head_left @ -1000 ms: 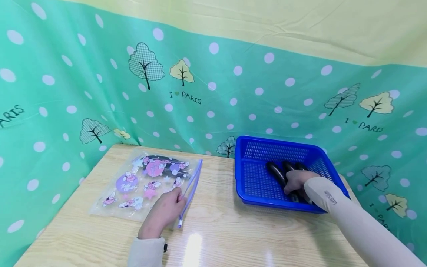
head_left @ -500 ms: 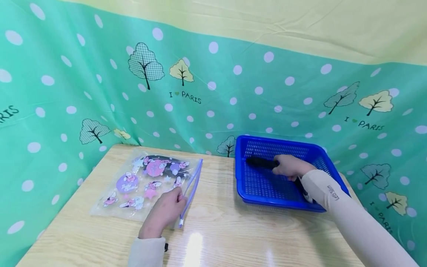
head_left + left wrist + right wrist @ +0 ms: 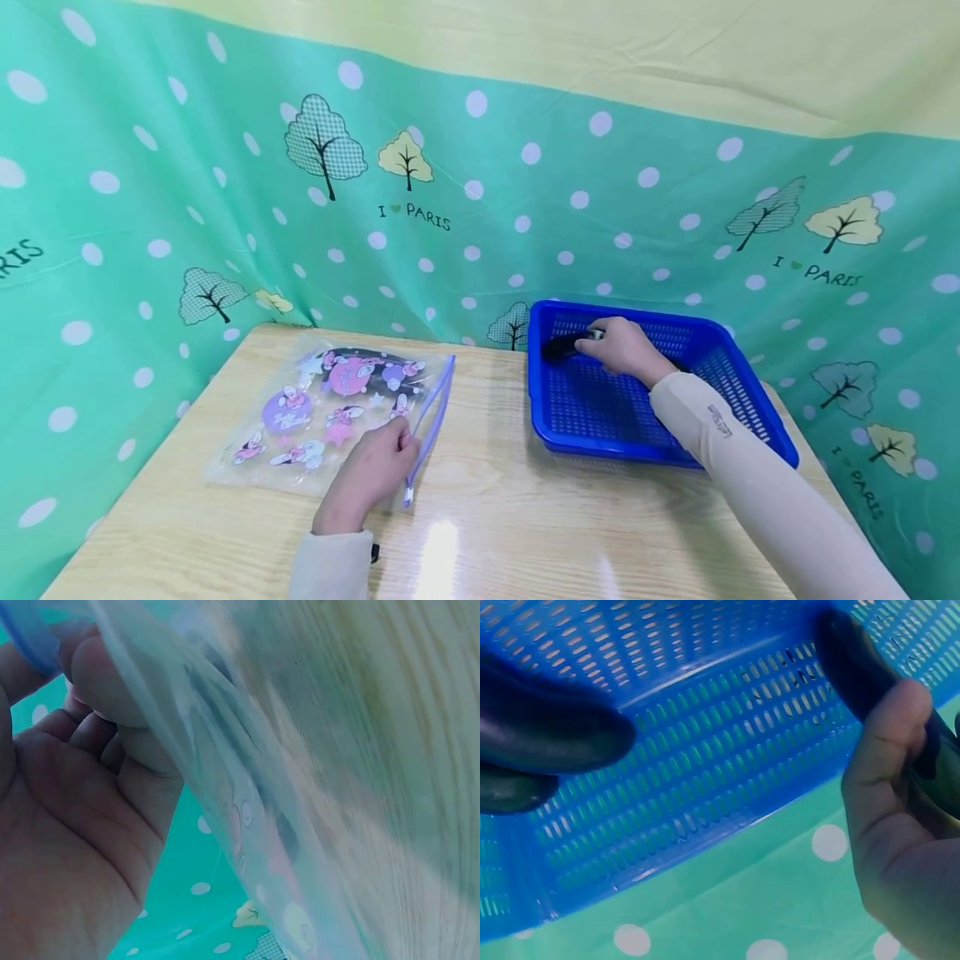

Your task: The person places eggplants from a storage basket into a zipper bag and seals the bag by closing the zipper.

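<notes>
A clear zip bag printed with cartoon figures lies flat at the left of the table, a dark elongated shape showing inside it. At its purple zip edge my left hand pinches the bag's mouth between thumb and fingers. My right hand grips a dark eggplant by its stem end, at the back left of the blue basket. In the right wrist view, two more eggplants lie in the basket; my hand and sleeve mostly hide them from the head camera.
A wooden table bears the bag and basket. Behind it and at both sides hangs a green dotted curtain with tree prints. The zip slider sits at the bag's near corner.
My right hand has taken hold of an eggplant among those in the basket, swung it sideways and carried it toward the basket's back left corner. My left hand stays at the bag edge.
</notes>
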Available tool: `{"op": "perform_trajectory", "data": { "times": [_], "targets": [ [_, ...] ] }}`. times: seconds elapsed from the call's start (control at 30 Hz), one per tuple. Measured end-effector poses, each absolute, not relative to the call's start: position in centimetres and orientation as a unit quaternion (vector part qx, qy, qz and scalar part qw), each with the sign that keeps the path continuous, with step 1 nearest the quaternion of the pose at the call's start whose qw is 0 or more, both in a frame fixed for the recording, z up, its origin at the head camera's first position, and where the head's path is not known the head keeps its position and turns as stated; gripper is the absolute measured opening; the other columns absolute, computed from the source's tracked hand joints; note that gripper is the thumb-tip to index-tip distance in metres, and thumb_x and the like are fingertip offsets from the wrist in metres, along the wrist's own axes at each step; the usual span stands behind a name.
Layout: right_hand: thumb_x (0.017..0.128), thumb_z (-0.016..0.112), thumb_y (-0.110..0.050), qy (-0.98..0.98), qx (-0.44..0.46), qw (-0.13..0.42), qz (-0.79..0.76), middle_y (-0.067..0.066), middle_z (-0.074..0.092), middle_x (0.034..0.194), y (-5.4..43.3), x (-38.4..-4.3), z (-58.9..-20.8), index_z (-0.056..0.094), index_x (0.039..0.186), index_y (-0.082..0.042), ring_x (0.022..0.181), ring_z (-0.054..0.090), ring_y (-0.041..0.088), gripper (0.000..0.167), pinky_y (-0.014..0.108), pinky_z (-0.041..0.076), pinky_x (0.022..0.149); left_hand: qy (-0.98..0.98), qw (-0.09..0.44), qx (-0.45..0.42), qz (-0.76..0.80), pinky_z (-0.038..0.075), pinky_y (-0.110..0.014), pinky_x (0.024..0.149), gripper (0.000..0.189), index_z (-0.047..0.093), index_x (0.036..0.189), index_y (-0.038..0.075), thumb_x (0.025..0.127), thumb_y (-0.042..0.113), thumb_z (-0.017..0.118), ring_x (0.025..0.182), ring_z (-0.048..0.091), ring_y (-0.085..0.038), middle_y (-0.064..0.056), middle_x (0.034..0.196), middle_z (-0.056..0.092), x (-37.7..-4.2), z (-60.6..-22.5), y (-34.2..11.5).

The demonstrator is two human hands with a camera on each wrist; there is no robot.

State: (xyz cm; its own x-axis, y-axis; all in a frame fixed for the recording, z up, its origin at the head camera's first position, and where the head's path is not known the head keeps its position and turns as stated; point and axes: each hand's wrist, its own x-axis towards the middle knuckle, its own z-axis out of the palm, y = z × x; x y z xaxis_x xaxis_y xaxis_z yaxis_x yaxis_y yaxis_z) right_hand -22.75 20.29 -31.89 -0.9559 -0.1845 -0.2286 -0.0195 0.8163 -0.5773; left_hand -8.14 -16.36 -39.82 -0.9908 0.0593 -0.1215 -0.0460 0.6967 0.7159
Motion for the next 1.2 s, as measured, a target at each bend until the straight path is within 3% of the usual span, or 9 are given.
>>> {"op": "perform_trajectory", "data": {
  "times": [0.23,0.43,0.73,1.0,1.2],
  "targets": [
    [0.1,0.061,-0.032,0.954,-0.06,0.15,-0.253,0.007,0.062,0.063,19.9,-22.7,-31.4,0.041,0.147,0.009,0.065,0.065,0.031,0.065,0.042,0.054,0.063,0.917,0.067,0.006,0.394,0.037,-0.034,0.053,0.019,0.048,0.083,0.013,0.099,0.019,0.057,0.058,0.046,-0.018,-0.002,0.066,0.044,-8.2,-39.6,-16.3],
    [0.101,0.058,-0.027,0.954,-0.065,0.138,-0.257,0.003,0.052,0.053,20.0,-22.6,-31.8,0.041,0.148,0.007,0.054,0.059,0.026,0.06,0.037,0.048,0.055,0.918,0.071,0.001,0.39,0.038,-0.034,0.053,0.019,0.049,0.083,0.014,0.099,0.02,0.058,0.058,0.046,-0.018,-0.003,0.067,0.046,-8.4,-39.5,-16.3],
    [0.103,0.057,-0.028,0.956,-0.06,0.124,-0.26,0.006,0.067,0.072,20.2,-21.6,-30.3,0.045,0.147,0.005,0.068,0.068,0.022,0.056,0.04,0.055,0.07,0.919,0.066,0.008,0.388,0.037,-0.034,0.054,0.019,0.049,0.082,0.013,0.097,0.018,0.059,0.059,0.047,-0.018,-0.002,0.067,0.045,-8.2,-39.3,-16.3],
    [0.102,0.058,-0.037,0.952,-0.064,0.103,-0.281,0.004,0.068,0.074,20.9,-17.9,-26.8,0.043,0.151,-0.002,0.068,0.065,0.019,0.062,0.04,0.053,0.071,0.92,0.066,0.008,0.387,0.037,-0.034,0.054,0.02,0.048,0.082,0.013,0.098,0.02,0.058,0.059,0.046,-0.018,-0.002,0.066,0.044,-8.3,-39.5,-16.4],
    [0.101,0.06,-0.039,0.945,-0.076,0.079,-0.307,0.003,0.068,0.076,20.8,-14.3,-26.3,0.048,0.149,-0.006,0.071,0.066,0.018,0.06,0.038,0.054,0.068,0.92,0.065,0.006,0.387,0.037,-0.033,0.054,0.021,0.047,0.081,0.014,0.097,0.021,0.058,0.059,0.045,-0.018,-0.002,0.066,0.043,-8.1,-39.7,-16.3]
  ]
}}
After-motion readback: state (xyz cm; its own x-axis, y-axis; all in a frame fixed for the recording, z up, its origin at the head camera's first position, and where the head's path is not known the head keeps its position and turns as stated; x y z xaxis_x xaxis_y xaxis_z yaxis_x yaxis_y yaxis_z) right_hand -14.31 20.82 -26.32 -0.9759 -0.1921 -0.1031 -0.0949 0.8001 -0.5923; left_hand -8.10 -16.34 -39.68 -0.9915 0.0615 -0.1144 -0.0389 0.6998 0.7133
